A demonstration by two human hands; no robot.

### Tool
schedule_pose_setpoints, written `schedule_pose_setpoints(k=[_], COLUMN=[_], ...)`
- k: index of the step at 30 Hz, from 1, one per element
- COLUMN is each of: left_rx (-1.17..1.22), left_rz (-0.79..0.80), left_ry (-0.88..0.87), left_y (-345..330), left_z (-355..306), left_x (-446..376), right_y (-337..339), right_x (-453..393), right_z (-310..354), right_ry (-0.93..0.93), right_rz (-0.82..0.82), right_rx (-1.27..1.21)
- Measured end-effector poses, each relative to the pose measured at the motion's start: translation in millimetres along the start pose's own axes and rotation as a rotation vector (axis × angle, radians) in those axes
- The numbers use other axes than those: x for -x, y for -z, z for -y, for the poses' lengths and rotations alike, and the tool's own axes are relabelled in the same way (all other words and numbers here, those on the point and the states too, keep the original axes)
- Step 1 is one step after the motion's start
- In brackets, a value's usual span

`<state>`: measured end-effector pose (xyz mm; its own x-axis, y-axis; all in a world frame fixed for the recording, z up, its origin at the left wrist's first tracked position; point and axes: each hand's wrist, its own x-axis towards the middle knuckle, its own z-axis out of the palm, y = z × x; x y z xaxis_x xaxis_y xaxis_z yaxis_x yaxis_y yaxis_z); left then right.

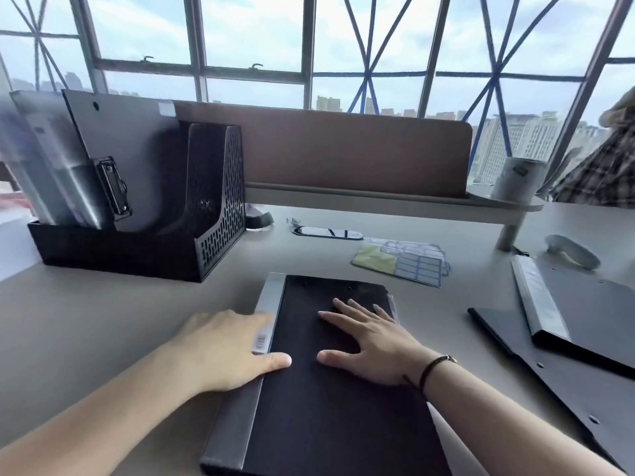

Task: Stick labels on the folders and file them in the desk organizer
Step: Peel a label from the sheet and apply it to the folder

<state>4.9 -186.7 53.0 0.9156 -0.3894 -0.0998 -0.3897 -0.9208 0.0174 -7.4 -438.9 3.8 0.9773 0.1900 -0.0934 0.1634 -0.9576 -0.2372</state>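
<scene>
A black folder [330,407] with a grey spine lies flat on the desk in front of me. My right hand [371,341] rests flat on its cover with the fingers spread. At the folder's spine edge sits my left hand [226,348], thumb on the cover and fingers along the spine. Behind the folder lie sheets of blue-bordered labels [409,261]. The black mesh desk organizer [213,218] stands at the back left, with a folder [130,152] and clear sleeves standing in it.
More dark folders [577,324] lie open at the right. A white roll [519,178] stands on a raised shelf [378,199] below a brown divider panel. A white mouse-like object [570,250] is at far right. A person in a checked shirt [604,166] sits beyond.
</scene>
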Motion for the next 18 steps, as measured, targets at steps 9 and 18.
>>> schedule_pose_setpoints(k=[9, 18], left_rx=[0.037, 0.28], left_rz=[-0.023, -0.006], left_ry=[-0.182, -0.212], left_y=[-18, -8], left_z=[-16, -43], left_x=[-122, -203], right_y=[4, 31], right_x=[-7, -69], right_z=[-17, -80], right_ry=[0.094, -0.369], right_rz=[-0.039, -0.397], right_rx=[-0.078, -0.369])
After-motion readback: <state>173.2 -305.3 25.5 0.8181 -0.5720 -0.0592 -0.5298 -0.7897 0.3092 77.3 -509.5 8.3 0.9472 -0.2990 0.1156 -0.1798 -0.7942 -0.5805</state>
